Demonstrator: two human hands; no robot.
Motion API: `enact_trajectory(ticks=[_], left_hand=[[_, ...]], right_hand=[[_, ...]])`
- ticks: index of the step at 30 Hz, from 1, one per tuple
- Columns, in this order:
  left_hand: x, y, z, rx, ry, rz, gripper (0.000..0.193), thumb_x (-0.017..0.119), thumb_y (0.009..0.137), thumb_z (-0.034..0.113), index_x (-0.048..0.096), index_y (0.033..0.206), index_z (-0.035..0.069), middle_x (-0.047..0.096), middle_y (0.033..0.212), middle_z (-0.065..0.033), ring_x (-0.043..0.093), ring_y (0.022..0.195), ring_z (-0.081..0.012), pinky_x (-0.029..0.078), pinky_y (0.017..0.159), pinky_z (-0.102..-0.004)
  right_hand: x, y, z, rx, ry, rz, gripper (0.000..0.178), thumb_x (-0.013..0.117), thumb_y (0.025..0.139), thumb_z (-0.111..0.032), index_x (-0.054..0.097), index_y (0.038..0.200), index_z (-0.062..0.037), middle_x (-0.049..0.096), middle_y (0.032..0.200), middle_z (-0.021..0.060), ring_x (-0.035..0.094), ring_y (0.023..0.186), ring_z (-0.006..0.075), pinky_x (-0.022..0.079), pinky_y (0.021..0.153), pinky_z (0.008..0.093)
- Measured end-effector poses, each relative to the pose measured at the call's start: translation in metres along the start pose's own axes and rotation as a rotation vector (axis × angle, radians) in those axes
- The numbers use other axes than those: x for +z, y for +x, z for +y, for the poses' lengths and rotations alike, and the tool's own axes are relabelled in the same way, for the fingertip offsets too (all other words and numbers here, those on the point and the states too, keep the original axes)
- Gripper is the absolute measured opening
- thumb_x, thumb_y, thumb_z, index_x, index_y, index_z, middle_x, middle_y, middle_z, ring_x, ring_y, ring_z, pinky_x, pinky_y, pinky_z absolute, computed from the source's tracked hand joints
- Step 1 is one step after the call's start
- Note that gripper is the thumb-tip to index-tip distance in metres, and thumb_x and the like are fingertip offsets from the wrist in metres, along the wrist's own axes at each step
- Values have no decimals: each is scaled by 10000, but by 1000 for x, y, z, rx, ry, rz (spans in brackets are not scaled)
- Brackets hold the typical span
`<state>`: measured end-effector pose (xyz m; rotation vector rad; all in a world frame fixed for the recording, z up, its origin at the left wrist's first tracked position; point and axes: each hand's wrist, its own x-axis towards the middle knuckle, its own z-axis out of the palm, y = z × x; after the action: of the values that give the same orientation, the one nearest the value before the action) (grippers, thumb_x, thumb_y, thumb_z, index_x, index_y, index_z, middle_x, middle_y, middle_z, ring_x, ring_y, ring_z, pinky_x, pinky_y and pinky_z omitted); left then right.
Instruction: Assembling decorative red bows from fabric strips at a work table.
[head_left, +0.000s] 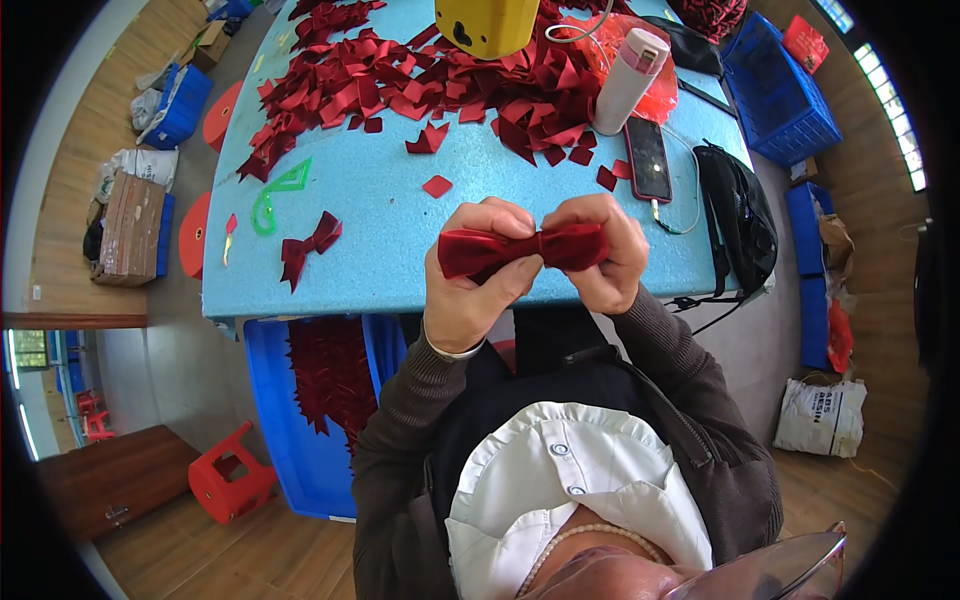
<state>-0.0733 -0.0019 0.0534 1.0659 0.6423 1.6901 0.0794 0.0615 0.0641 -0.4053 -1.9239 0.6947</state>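
Observation:
A dark red velvet bow (pixel 490 256) is held between my two hands, above the near edge of the light blue table (pixel 380 245). My left hand (pixel 470 280) pinches its left loop and centre, the thumb pressing near the middle. Fingers of my right hand (pixel 612 250) close around the right loop from behind. A second red bow (pixel 310 248) lies on the table to the left. Beyond my hands a single red ribbon piece (pixel 437 186) lies flat, and a large heap of cut red pieces (pixel 400 85) spreads across the far side.
A white bottle (pixel 630 82), a phone (pixel 648 160) on a cable and a black bag (pixel 738 215) stand at the right. A yellow container (pixel 485 28) is at the far edge. Lower left are a blue bin (pixel 285 420) with red ribbon pieces and a red stool (pixel 232 472).

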Motion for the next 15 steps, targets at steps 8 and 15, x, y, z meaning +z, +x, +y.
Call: enact_trajectory(ticks=[8, 15], left_hand=[[3, 8, 10, 18, -117, -182, 271, 704, 760, -74, 537, 934, 50, 548, 971, -139, 589, 644, -184, 441, 457, -240], [24, 23, -8, 241, -58, -314, 281, 738, 725, -83, 557, 909, 27, 562, 956, -146, 623, 709, -199, 525, 567, -267]], right_hand=[[-12, 7, -12, -231, 23, -13, 285, 655, 676, 79, 545, 934, 28, 624, 781, 113, 615, 614, 238, 491, 545, 301], [-45, 16, -24, -361, -13, 32, 293, 729, 710, 6, 535, 930, 16, 611, 815, 139, 609, 687, 267, 489, 578, 327]])
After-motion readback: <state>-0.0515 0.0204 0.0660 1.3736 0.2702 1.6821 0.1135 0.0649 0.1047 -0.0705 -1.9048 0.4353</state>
